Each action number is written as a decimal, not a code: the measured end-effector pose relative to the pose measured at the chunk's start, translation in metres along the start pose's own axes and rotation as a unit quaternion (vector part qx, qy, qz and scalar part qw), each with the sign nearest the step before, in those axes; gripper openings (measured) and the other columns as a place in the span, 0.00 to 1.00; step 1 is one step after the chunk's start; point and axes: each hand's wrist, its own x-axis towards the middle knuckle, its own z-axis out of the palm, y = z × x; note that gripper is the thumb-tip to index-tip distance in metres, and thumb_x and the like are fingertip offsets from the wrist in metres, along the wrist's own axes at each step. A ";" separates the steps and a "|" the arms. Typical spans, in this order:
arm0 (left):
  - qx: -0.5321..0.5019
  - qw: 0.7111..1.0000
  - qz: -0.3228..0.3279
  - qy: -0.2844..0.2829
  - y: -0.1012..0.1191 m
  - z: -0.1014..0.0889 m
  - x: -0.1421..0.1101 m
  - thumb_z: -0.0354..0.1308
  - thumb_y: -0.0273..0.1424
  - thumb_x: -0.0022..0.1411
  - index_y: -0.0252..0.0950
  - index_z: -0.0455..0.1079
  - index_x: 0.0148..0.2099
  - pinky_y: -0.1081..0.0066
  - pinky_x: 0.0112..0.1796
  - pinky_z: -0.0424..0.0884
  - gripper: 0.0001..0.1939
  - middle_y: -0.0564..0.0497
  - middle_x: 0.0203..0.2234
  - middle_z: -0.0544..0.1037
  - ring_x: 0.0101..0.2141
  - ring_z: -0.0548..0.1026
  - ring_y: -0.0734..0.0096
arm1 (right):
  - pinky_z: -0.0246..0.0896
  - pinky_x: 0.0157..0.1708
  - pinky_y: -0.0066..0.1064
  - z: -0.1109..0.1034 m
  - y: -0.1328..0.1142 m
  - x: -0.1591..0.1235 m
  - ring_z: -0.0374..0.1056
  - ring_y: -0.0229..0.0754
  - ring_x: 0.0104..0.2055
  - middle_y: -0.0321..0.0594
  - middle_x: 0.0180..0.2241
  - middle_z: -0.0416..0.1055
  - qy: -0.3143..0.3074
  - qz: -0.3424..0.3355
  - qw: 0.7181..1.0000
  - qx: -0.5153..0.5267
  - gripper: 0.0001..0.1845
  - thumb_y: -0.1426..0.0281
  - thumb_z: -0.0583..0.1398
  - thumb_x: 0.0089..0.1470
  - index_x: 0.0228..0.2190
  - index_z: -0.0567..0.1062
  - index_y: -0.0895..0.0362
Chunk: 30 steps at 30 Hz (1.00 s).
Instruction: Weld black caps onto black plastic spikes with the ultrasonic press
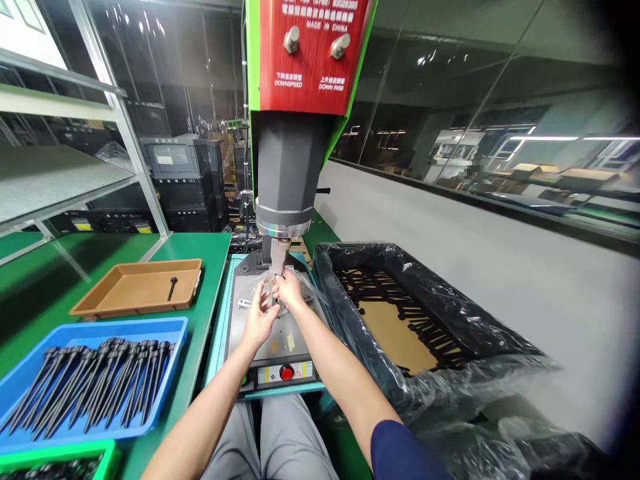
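Both my hands are at a small fixture [271,281] on the metal base plate [255,345] of a red and green press machine, straight below its metal horn [279,255]. My left hand [260,319] is on the near left side of the fixture, thumb and fingers curved and apart, with nothing visible in them. My right hand [289,291] reaches in from the right, its fingers bent together at the fixture just under the horn tip. Whatever those fingers grip is too small and covered to make out.
Left, on a green table, a blue tray [173,393] holds several long black rod parts; a brown tray [125,303] behind it holds one. A green bin [107,460] of small black pieces stands in front. Right, a plastic-lined box [393,333] holds rows of black parts on cardboard. A red button [287,373] faces me.
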 end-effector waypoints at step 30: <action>0.018 0.992 -0.048 -0.118 -0.023 -0.009 -0.071 0.58 0.35 0.61 0.35 0.69 0.55 0.57 0.51 0.68 0.21 0.41 0.46 0.78 0.46 0.76 0.61 | 0.71 0.34 0.34 -0.055 0.010 -0.124 0.73 0.45 0.40 0.45 0.38 0.76 -0.079 -0.081 0.987 0.110 0.17 0.60 0.61 0.54 0.43 0.71 0.56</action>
